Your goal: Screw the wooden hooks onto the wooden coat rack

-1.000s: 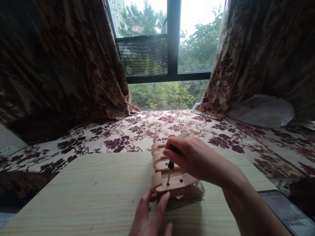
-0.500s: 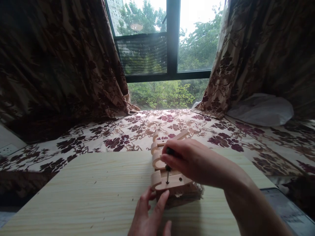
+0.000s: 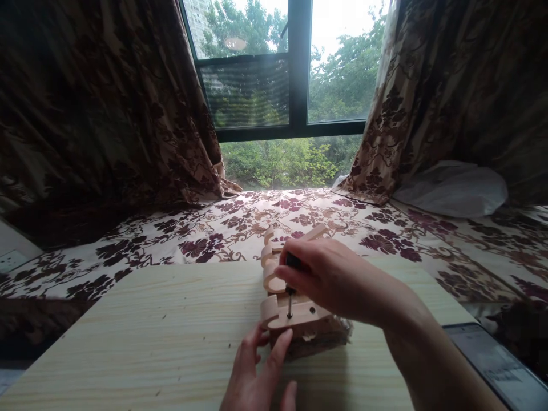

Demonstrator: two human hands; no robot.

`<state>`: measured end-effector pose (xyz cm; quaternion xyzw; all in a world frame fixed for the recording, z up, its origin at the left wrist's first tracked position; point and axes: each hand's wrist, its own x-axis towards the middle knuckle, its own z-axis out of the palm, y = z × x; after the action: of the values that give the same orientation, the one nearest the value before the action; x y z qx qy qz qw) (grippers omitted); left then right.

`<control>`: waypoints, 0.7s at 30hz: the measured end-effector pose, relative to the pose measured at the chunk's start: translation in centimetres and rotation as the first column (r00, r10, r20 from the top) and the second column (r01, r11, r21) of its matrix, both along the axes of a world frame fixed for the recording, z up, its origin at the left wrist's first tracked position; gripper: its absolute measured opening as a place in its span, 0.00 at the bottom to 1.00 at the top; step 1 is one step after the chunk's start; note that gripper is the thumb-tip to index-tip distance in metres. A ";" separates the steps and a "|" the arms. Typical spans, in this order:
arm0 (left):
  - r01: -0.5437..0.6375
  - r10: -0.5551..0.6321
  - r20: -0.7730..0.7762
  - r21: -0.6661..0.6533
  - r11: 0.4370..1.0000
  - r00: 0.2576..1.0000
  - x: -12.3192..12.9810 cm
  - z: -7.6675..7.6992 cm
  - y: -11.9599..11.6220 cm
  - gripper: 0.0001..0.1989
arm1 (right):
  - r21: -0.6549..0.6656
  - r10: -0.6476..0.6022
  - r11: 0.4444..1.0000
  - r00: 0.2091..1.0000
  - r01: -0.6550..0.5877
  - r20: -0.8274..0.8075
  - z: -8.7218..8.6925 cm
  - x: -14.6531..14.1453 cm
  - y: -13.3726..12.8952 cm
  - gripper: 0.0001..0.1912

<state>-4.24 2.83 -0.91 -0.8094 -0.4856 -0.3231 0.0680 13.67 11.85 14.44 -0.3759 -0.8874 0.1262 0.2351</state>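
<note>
A block-shaped wooden piece (image 3: 319, 343) with several curved, hook-ended wooden parts (image 3: 269, 313) on top stands near the middle of the light wooden board. My right hand (image 3: 314, 274) is closed around the dark handle of a screwdriver (image 3: 290, 305), held upright. Its tip meets a dark hole or screw in the nearest curved part; which one I cannot tell. To the right of the tip is another dark hole (image 3: 312, 310). My left hand (image 3: 261, 365) rests against the near left side of the block, its thumb and fingers touching the wood.
Small dark specks lie on the board (image 3: 171, 319). A phone-like device (image 3: 496, 359) lies at the right edge beyond my right forearm. Behind are a floral cloth (image 3: 252, 228), a white plastic bag (image 3: 454, 188), curtains and a window.
The screwdriver's handle has turned slightly within my right hand's grip. The whole view has shifted a little, and more of the phone-like device shows. My left hand stays against the block.
</note>
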 end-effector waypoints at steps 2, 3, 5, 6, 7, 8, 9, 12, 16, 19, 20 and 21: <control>-0.003 0.003 -0.002 0.005 1.000 1.000 -0.2 0.0 0.0 0.31 | 0.024 -0.081 0.996 0.997 0.081 -0.013 -0.5 -0.2 0.6 0.11; -0.006 0.006 0.002 0.006 1.000 1.000 -0.2 0.1 0.0 0.31 | 0.033 -0.112 0.993 0.994 0.113 -0.016 -0.6 -0.2 0.7 0.11; 0.008 -0.008 0.003 -0.001 1.000 1.000 -0.2 0.1 0.0 0.30 | 0.038 -0.129 0.991 0.992 0.130 -0.009 -0.5 -0.2 0.6 0.11; 0.017 -0.017 0.004 -0.008 1.000 1.000 -0.1 0.1 -0.1 0.30 | 0.033 -0.109 0.993 0.994 0.110 -0.005 -0.4 -0.1 0.4 0.10; 0.018 -0.018 0.013 -0.015 1.000 1.000 0.0 0.2 -0.1 0.29 | 0.022 -0.071 0.997 0.998 0.071 -0.002 -0.2 -0.1 0.1 0.09; 0.011 -0.010 0.031 -0.023 1.000 0.999 0.1 0.2 -0.2 0.29 | 0.006 -0.023 1.000 1.000 0.023 -0.001 0.1 0.0 -0.2 0.07; 0.001 0.001 0.053 -0.031 1.000 0.999 0.2 0.2 -0.2 0.28 | -0.012 0.024 1.000 1.000 -0.024 -0.003 0.3 0.0 -0.5 0.05; -0.028 0.034 0.115 -0.050 0.998 0.993 0.6 0.2 -0.3 0.26 | -0.028 0.110 0.994 0.994 -0.110 -0.017 0.4 -0.1 -0.8 0.04; -0.042 0.050 0.151 -0.056 0.998 0.987 1.0 0.1 -0.4 0.25 | 0.048 0.022 0.999 1.000 -0.021 -0.014 -0.5 -0.6 0.2 0.09; -0.051 0.059 0.166 -0.050 0.997 0.984 1.1 0.1 -0.5 0.26 | 0.065 -0.110 0.992 0.994 0.111 -0.009 -0.8 -0.7 0.7 0.12; -0.052 0.059 0.168 -0.050 0.997 0.984 1.2 0.2 -0.5 0.26 | 0.065 -0.125 0.990 0.992 0.125 -0.011 -0.7 -0.7 0.6 0.12; -0.052 0.060 0.170 -0.052 0.997 0.984 1.2 0.2 -0.5 0.26 | 0.060 -0.111 0.992 0.994 0.112 -0.015 -0.5 -0.6 0.4 0.11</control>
<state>-3.06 2.35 -0.70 -0.7660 -0.5198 -0.3778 0.0159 13.06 12.28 13.94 -0.4167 -0.8672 0.0881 0.2580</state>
